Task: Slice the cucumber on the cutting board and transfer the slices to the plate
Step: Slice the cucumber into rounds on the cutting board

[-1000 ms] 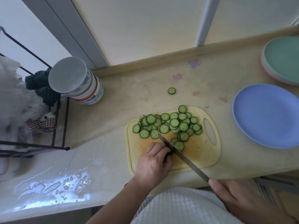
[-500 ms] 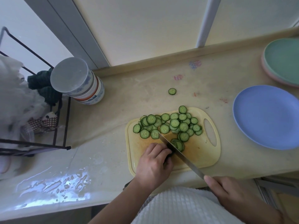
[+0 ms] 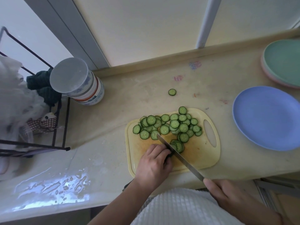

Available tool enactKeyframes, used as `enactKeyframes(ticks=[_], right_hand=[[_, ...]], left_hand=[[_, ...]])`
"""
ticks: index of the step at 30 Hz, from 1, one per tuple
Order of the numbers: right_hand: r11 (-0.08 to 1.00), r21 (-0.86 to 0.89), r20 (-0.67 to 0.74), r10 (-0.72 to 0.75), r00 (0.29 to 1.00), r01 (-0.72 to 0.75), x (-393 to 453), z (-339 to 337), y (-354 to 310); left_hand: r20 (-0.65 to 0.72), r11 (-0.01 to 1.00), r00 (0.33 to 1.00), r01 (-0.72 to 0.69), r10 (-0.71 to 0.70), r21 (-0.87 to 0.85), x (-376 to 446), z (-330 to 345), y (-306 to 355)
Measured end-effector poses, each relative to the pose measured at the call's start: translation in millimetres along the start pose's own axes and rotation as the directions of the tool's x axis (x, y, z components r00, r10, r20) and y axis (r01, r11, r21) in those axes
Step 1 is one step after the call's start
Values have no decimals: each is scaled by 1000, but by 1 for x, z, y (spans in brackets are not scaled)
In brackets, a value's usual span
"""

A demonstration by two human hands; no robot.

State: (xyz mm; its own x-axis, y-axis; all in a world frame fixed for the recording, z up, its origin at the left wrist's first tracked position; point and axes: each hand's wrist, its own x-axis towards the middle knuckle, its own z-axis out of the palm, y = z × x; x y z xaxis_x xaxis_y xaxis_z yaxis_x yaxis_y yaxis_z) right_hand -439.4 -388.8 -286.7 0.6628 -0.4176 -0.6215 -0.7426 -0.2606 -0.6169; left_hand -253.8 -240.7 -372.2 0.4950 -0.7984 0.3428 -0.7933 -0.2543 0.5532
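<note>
You are near the end of the slicing step. Your left hand point(image 3: 153, 165) curls over the last stub of cucumber point(image 3: 170, 154) at the near left of the cutting board point(image 3: 201, 156), fingers clamped on it, so little of it shows. Your right hand point(image 3: 227, 194) grips the knife point(image 3: 180, 155) by the handle, blade angled across the board and touching the stub beside your knuckles. Cut slices point(image 3: 168, 125) lie heaped along the far half of the board, a fresh few just right of the blade (one stray slice point(image 3: 172, 92) sits off the board, farther back). The blue plate point(image 3: 266, 117) to the right holds nothing yet. Next, I judge, you need a careful final cut or two with fingertips tucked, then lifting the slices across.
</note>
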Motion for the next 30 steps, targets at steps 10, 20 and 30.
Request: enactKeyframes(ticks=[10,20,30], right_hand=[[989,-120,49,-82,995,88,16,6,7],[994,-70,48,-83,995,86,-7,-7,2],[992,-87,36,-88,995,91,-12,-9,5]], left_hand=[[22,995,1000,-15,13,102,-1,-5,3],[17,991,999,-42,40,123,-9,-8,-3],[20,991,999,-34,32,127,-11,-5,-3]])
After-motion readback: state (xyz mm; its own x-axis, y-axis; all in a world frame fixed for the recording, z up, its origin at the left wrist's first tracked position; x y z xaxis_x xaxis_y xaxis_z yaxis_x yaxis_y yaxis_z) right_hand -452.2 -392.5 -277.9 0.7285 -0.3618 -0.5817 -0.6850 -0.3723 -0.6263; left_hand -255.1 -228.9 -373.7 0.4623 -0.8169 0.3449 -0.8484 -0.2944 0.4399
